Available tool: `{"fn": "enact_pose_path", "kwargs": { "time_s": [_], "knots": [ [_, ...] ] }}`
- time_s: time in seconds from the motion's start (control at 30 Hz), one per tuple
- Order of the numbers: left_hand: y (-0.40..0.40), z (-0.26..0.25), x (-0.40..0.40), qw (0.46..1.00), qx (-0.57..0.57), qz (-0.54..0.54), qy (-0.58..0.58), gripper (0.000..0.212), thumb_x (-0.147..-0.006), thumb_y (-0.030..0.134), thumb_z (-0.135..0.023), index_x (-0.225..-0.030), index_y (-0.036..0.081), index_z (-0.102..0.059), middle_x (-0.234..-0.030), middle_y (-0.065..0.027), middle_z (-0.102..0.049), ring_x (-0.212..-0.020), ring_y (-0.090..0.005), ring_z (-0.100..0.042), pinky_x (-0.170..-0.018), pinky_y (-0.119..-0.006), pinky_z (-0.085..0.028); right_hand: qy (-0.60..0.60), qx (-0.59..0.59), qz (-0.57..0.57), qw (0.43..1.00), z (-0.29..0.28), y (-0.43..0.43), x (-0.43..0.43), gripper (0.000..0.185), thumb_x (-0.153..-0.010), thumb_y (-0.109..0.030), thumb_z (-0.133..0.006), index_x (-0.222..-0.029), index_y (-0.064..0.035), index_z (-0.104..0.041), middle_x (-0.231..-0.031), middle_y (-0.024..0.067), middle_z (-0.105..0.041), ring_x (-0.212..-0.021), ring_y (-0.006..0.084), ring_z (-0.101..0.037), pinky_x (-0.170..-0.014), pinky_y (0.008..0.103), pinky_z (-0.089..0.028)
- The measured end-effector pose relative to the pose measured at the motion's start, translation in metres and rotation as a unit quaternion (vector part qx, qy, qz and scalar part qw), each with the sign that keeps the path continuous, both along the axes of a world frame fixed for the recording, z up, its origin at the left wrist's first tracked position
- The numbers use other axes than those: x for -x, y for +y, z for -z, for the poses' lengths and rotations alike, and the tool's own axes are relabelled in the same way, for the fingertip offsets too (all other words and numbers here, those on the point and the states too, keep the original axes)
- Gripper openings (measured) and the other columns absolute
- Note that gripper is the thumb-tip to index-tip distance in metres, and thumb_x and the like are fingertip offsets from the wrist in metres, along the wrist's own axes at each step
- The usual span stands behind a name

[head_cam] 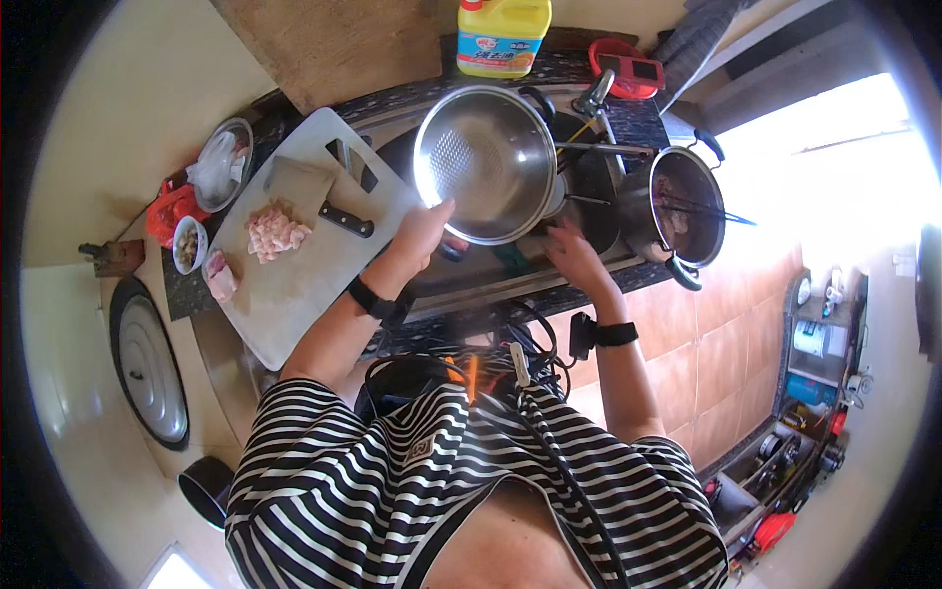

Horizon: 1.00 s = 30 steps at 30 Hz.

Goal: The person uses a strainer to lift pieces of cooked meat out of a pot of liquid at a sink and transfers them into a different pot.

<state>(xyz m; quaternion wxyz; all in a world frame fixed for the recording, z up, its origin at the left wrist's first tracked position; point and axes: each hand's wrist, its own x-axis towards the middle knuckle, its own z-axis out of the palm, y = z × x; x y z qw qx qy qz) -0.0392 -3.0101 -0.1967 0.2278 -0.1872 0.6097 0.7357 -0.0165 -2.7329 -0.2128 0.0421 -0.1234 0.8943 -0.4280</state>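
Observation:
My left hand (423,234) grips the near rim of a shiny stainless steel pot (508,177) with a dimpled bottom and black side handles. It is tipped so that its inside faces me, over the sink (603,213). My right hand (574,254) is lower, inside the sink's near edge, with fingers apart and nothing visible in them. A white round object (557,197), partly hidden behind the pot, lies just beyond those fingers. To the left, a white cutting board (294,309) carries diced meat (274,234) and a cleaver (346,219) with a black handle.
A deep pot (633,202) with meat and chopsticks stands right of the sink. A faucet (596,92), a yellow detergent jug (504,44) and a red basin (634,87) are at the back. Left of the board are a small bowl (189,247) and a metal basin (243,147).

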Motion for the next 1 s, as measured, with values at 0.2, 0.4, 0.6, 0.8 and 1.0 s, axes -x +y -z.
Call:
{"fn": "enact_pose_path", "kwargs": {
  "time_s": [0.2,0.4,0.6,0.8,1.0],
  "knots": [
    [0.005,-0.005,0.0,0.991,-0.09,0.012,-0.102,0.033,-0.094,0.02,-0.047,-0.105,-0.011,-0.05,-0.078,-0.0174,-0.063,-0.051,-0.0242,-0.062,-0.051,-0.032,-0.052,-0.311,0.078,0.158,0.934,-0.036,0.021,-0.042,0.031,-0.091,-0.021,-0.052,-0.11,0.0029,-0.059,-0.098,0.0211,-0.065,-0.093,0.0323,-0.063,-0.077,0.0391,-0.048],
    [0.001,-0.006,-0.008,0.988,0.122,0.054,0.08,0.034,-0.094,0.024,-0.048,-0.1,-0.01,-0.049,-0.072,-0.0169,-0.063,-0.049,-0.0247,-0.062,-0.048,-0.034,-0.05,-0.119,-0.038,0.085,0.988,0.005,0.043,-0.07,0.034,-0.089,-0.019,-0.055,-0.12,-0.0043,-0.057,-0.131,0.0231,-0.048,-0.116,0.034,-0.051,-0.096,0.0373,-0.042],
    [-0.021,-0.025,-0.006,0.922,0.288,0.083,0.245,0.036,-0.094,0.027,-0.049,-0.109,-0.005,-0.044,-0.071,-0.016,-0.062,-0.047,-0.0223,-0.061,-0.045,-0.032,-0.049,-0.138,-0.008,0.092,0.986,0.015,0.023,-0.054,0.036,-0.086,-0.014,-0.056,-0.119,-0.0015,-0.057,-0.134,0.0235,-0.046,-0.12,0.0344,-0.047,-0.099,0.0383,-0.039],
    [-0.042,-0.056,-0.012,0.995,-0.076,0.021,-0.064,0.029,-0.093,0.022,-0.051,-0.092,-0.006,-0.06,-0.072,-0.0147,-0.065,-0.055,-0.018,-0.062,-0.052,-0.026,-0.05,-0.025,-0.106,0.013,0.994,0.008,0.011,-0.03,0.037,-0.084,-0.016,-0.06,-0.117,0.0003,-0.057,-0.118,0.0209,-0.057,-0.105,0.0348,-0.057,-0.093,0.0374,-0.044],
    [-0.045,-0.045,-0.015,0.994,-0.038,0.081,-0.059,0.029,-0.093,0.023,-0.05,-0.092,-0.005,-0.061,-0.071,-0.0144,-0.065,-0.058,-0.0179,-0.062,-0.054,-0.027,-0.05,-0.323,0.068,-0.005,0.944,-0.114,0.018,-0.047,0.029,-0.092,-0.014,-0.055,-0.12,-0.0055,-0.058,-0.099,0.0039,-0.062,-0.085,0.0113,-0.062,-0.062,0.0236,-0.053]
  ]
}}
